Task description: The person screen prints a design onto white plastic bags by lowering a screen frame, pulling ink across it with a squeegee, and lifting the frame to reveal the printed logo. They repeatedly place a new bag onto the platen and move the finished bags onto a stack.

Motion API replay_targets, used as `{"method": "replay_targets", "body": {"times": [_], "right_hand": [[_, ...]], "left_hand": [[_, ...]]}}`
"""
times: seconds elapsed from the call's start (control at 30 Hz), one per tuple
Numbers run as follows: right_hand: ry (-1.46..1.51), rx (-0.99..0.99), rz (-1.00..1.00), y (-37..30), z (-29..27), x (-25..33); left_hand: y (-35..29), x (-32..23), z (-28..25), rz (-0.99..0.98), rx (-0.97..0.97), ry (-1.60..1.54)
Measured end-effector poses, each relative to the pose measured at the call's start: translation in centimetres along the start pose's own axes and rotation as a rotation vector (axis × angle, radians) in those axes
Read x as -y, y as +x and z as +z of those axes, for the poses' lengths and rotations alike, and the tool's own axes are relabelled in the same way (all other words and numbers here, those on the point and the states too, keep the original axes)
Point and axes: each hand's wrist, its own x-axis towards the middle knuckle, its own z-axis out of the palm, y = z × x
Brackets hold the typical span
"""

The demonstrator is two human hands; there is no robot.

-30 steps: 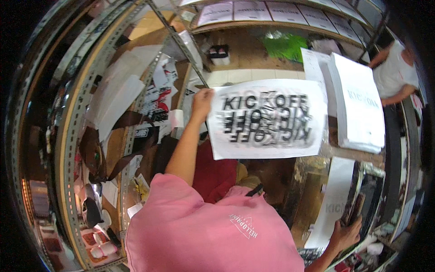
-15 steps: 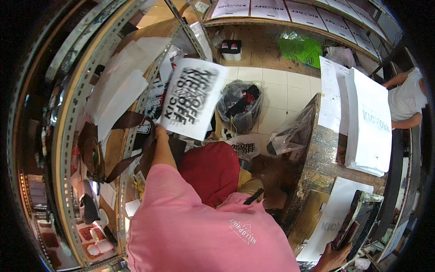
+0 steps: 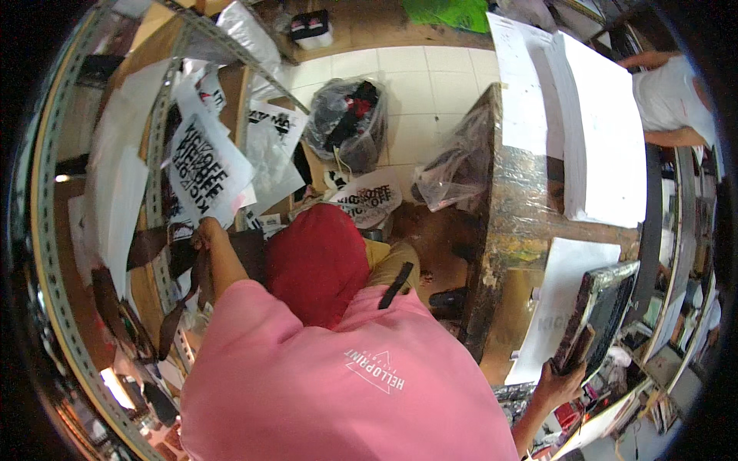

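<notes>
A white sheet of paper (image 3: 206, 170) with black overlapping lettering lies over other papers at the shelf on the left. My left hand (image 3: 204, 233) is closed at its lower edge, arm stretched out. On the right, a dark, ink-stained screen printing frame (image 3: 603, 311) tilts up above the table, and my right hand (image 3: 563, 384) grips its near edge. Under the frame, partly covered, a white sheet (image 3: 565, 280) with faint grey print lies on the wooden table (image 3: 503, 253).
A tall stack of white paper (image 3: 603, 131) sits on the table's far part. A plastic bag (image 3: 347, 123) of dark scraps stands on the tiled floor. Dark straps (image 3: 157, 307) hang by the metal shelf frame (image 3: 65, 223). Another person (image 3: 673, 96) stands beyond the table.
The printed sheet has moved left and down with my left hand, from above the floor onto the shelf papers. The view has shifted. My right hand still grips the frame.
</notes>
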Motion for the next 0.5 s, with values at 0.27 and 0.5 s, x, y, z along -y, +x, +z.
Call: {"method": "replay_targets", "body": {"times": [0.27,0.5], "right_hand": [[-0.087,-0.011,-0.016,-0.2,1.4,1.2],[-0.160,0.105,0.032,-1.1,3.1,2.0]], "left_hand": [[-30.0,-9.0,-11.1,1.115,0.663,-0.501],[-43.5,-5.9,2.1,1.429,1.427,0.062]]}}
